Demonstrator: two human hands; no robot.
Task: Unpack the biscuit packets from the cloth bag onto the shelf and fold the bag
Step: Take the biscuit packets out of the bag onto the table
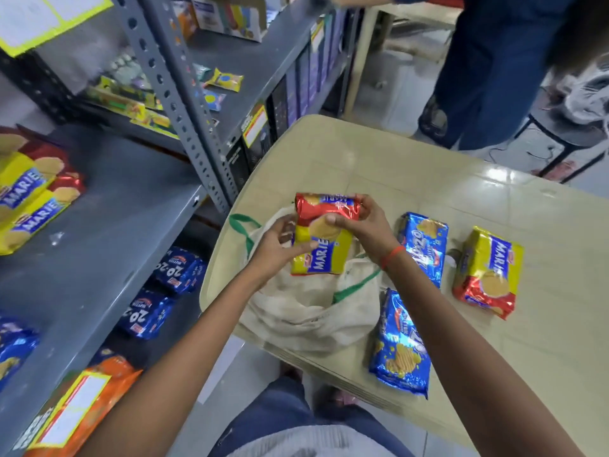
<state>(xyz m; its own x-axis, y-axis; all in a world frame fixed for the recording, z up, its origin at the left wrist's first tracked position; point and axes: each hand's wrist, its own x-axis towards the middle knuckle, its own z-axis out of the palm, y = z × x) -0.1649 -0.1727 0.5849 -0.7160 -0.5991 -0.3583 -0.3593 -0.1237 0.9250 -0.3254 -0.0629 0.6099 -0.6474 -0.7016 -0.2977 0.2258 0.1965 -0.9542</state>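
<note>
Just above the slumped cloth bag [296,311], both hands grip one Marie packet [321,249]: the left hand [275,250] curls round its lower edge and the right hand [365,225] pinches its red top. The bag's contents are hidden. On the table [527,341] beside it lie a far blue packet [423,245], a near blue packet [400,344] and a second Marie packet [487,272]. Shelved Marie packets [26,199] rest on the grey shelf [108,232].

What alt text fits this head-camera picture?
The person's left hand and right hand hold a red-and-yellow Marie biscuit packet over a cream cloth bag on a beige table. Two blue biscuit packets and another Marie packet lie right of it; a grey metal shelf stands left.
</note>
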